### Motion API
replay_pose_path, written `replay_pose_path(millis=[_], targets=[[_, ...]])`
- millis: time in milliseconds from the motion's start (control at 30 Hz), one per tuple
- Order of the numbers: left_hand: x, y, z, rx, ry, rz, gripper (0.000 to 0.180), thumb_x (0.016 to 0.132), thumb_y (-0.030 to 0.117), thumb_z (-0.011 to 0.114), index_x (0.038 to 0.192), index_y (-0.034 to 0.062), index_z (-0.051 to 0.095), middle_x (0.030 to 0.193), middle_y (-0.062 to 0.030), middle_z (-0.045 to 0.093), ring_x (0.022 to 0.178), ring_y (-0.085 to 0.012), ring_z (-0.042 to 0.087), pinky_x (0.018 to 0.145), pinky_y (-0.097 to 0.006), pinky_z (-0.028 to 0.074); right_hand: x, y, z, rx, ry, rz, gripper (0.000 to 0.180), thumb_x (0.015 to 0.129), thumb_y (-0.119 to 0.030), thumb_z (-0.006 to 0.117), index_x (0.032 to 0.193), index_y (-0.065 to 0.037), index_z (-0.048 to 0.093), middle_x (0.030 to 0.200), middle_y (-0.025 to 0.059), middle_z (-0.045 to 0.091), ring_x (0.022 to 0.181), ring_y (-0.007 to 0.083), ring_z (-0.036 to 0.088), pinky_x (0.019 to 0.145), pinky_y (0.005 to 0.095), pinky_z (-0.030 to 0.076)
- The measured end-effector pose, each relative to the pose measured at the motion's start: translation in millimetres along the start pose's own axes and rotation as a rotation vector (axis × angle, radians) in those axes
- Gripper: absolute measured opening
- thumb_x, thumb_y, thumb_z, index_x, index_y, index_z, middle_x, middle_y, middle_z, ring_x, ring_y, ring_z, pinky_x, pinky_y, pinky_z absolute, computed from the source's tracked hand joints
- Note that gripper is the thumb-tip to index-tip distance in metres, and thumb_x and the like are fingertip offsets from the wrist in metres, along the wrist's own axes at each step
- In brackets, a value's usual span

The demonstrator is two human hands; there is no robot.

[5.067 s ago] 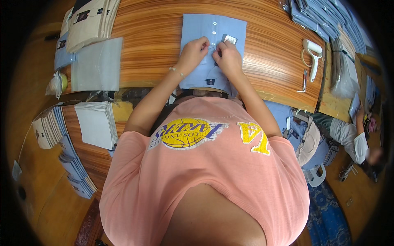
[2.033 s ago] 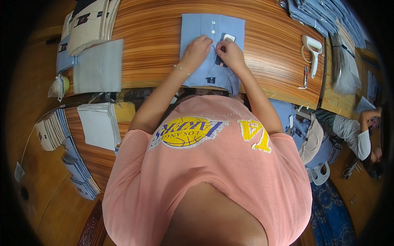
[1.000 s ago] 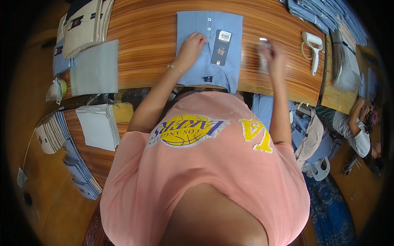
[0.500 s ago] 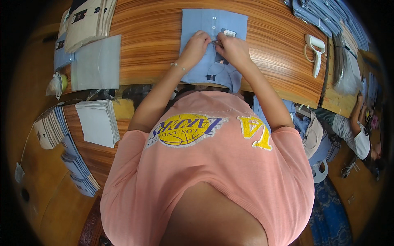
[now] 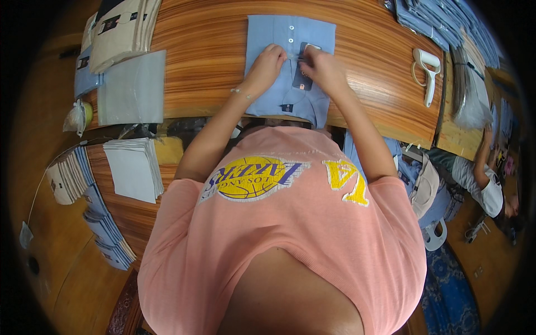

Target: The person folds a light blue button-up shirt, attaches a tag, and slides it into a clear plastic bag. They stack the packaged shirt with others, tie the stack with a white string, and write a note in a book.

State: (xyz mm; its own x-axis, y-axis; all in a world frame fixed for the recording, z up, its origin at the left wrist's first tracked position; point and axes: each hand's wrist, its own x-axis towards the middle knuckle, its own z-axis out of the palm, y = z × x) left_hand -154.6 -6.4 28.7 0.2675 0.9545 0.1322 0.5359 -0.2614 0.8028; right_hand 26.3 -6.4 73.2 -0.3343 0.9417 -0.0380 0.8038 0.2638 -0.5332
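Note:
A folded light-blue shirt (image 5: 267,34) lies on the wood-grain table in front of me, white buttons running down its middle. My left hand (image 5: 269,61) is closed in a pinch over the button strip; what sits at its fingertips is too small to make out. Just to its right, my right hand (image 5: 324,68) has its fingers curled closed over a dark hang tag (image 5: 301,84), and whatever they grip is mostly hidden. A small dark label (image 5: 287,108) shows on the shirt's near part.
At the far left, bagged beige garments (image 5: 120,39) rise beside a stack of clear plastic bags (image 5: 134,89). White sheets (image 5: 131,167) lie at lower left. A white lint roller (image 5: 429,70) rests on the right, near piled blue garments (image 5: 441,22). Another person (image 5: 474,184) is at far right.
My right hand has shifted slightly right, away from the left hand, and the gap between their fingertips is wider. More of the dark hang tag shows. My left hand has barely moved.

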Motion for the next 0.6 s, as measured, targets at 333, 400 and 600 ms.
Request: replay_pose_path(millis=[333, 400, 600], targets=[[-23, 72, -36, -0.416, -0.768, -0.117, 0.016, 0.080, 0.012, 0.064, 0.093, 0.0036, 0.059, 0.095, -0.0087, 0.059, 0.095, -0.0235, 0.057, 0.085, -0.033, 0.044, -68, 146, -37, -0.272, 0.511, 0.396, 0.032, 0.077, -0.027, 0.069, 0.098, -0.003, 0.064, 0.095, 0.0207, 0.060, 0.092, 0.0350, 0.056, 0.079, 0.0446, 0.044], [-18, 36, -34, -0.159, -0.380, -0.182, 0.019, 0.077, 0.012, 0.067, 0.093, 0.0057, 0.059, 0.093, -0.0082, 0.059, 0.093, -0.0241, 0.057, 0.083, -0.033, 0.045, -52, 114, -32, -0.102, 0.529, 0.277, 0.033, 0.078, -0.026, 0.068, 0.100, -0.002, 0.064, 0.100, 0.0237, 0.057, 0.099, 0.0378, 0.052, 0.084, 0.0460, 0.041], [-31, 21, -36, 0.337, -0.378, 0.136, 0.018, 0.076, 0.015, 0.066, 0.090, 0.0063, 0.059, 0.090, -0.0106, 0.054, 0.091, -0.0281, 0.054, 0.078, -0.038, 0.044, 4, 48, 0, -0.042, 0.172, -0.033, 0.039, 0.074, -0.023, 0.071, 0.110, -0.010, 0.061, 0.104, 0.0126, 0.056, 0.100, 0.0300, 0.049, 0.086, 0.0388, 0.041]])
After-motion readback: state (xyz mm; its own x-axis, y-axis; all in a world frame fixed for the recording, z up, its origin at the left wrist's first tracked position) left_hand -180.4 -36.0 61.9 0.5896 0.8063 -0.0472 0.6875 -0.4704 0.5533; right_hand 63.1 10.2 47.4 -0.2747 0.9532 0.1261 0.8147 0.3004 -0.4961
